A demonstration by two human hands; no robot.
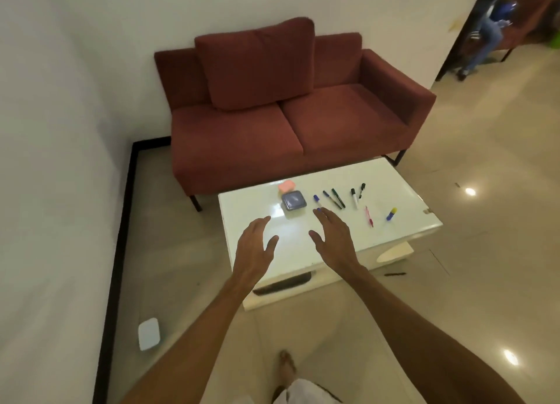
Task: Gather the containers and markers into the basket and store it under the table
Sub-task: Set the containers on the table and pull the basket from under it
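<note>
Your left hand (pixel 256 246) and right hand (pixel 331 237) hover with fingers spread wide, holding nothing, above the white counter (pixel 403 203) on the near side of the grey lidded container (pixel 293 205). A pink container (pixel 286 186) sits just behind the grey one. The markers (pixel 337 198) lie in a row to its right, with a red pen (pixel 368 216) and a glue stick (pixel 391 214) farther right.

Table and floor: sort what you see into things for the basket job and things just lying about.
For the job:
grey container
pink container behind it
five markers
white table

Lying about:
red sofa
white box on the floor
dark stick on the floor
pink pen and glue stick, unless they count as markers
</note>
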